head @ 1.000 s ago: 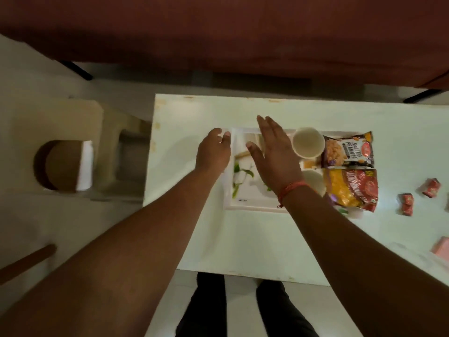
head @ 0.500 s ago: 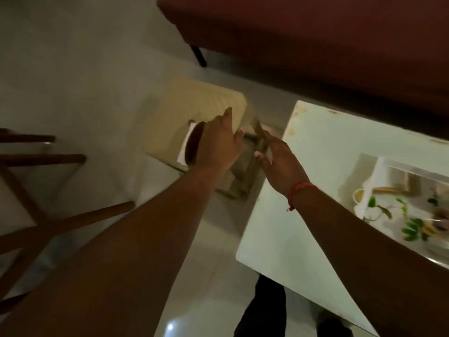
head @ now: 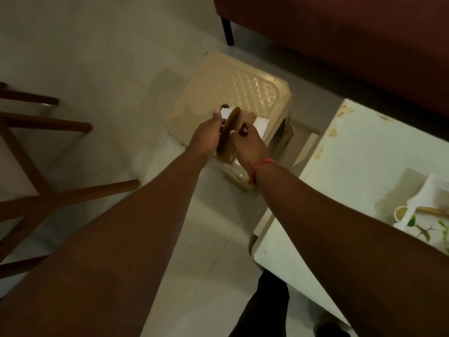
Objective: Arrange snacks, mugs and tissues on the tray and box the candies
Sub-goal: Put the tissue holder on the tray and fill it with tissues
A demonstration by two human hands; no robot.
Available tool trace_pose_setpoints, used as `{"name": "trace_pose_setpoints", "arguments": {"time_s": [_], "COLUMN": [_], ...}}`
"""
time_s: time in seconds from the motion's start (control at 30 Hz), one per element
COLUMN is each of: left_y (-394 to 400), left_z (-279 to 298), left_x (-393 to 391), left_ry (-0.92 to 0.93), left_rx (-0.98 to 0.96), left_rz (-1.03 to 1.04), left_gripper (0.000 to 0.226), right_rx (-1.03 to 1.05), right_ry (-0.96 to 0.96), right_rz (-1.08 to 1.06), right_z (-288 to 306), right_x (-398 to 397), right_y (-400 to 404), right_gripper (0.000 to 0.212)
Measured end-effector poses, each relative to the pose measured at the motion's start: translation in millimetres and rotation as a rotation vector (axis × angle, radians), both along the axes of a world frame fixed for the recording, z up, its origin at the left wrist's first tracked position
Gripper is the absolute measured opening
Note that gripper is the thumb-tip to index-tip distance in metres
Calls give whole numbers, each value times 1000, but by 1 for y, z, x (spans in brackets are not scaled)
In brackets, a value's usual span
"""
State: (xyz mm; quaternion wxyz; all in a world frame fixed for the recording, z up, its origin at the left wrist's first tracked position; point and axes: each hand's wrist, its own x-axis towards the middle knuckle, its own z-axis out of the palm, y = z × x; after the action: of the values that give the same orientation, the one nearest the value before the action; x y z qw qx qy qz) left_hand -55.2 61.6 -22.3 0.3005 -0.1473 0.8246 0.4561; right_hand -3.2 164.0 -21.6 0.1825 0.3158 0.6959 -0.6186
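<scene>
**Both hands now closed on the tissue holder at the stool**

Since half a second ago my hands go from reaching, fingers loose, to clamped on the tissue holder; view swings further left, so most of the tray drops out of frame.

Largest first. Red sofa across the top right. White table at right edge, paint chipped at its corner. Wooden chair frame at left. Beige plastic stool sits on the floor between chair and table, just beside the table, presumably used as a side stand for the tissues.

Tray on the table at far right, only its near corner in view, leaf print showing; a mug touches its edge. Snacks and candies out of view.

Tissue holder, brown and round-sided with white tissues sticking out, stands on the stool's near corner. My left hand grips its left face, my right hand its right face, thumb over the top. Hands close together, holder sandwiched between. Two-hand grip makes sense: holder is narrow and upright, tissues loose.

Whether it is lifted off the stool yet, cannot tell. My guess for next: carry it right to the tray.
</scene>
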Motion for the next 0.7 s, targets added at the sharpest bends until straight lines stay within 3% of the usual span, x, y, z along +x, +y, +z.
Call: {"name": "trace_pose_setpoints", "arguments": {"time_s": [0.2,0.33,0.5,0.6,0.7], "left_y": [9,33,101,150,195], "left_z": [17,29,31,28,20], "left_x": [4,21,76,121,168], "left_ry": [31,117,65,32,-24], "left_rx": [77,150,189,227,287], "left_rz": [4,2,-32,-112,-191], "left_gripper": [54,55,55,41,42], "right_rx": [-193,-177,-147,-73,18], "right_ry": [44,111,197,171,146], "right_rz": [-110,-193,-319,-371,-427], "right_z": [-30,18,23,20,19], "right_x": [-8,18,77,124,176], "right_y": [-2,22,78,118,159], "right_gripper": [55,58,44,41,42]}}
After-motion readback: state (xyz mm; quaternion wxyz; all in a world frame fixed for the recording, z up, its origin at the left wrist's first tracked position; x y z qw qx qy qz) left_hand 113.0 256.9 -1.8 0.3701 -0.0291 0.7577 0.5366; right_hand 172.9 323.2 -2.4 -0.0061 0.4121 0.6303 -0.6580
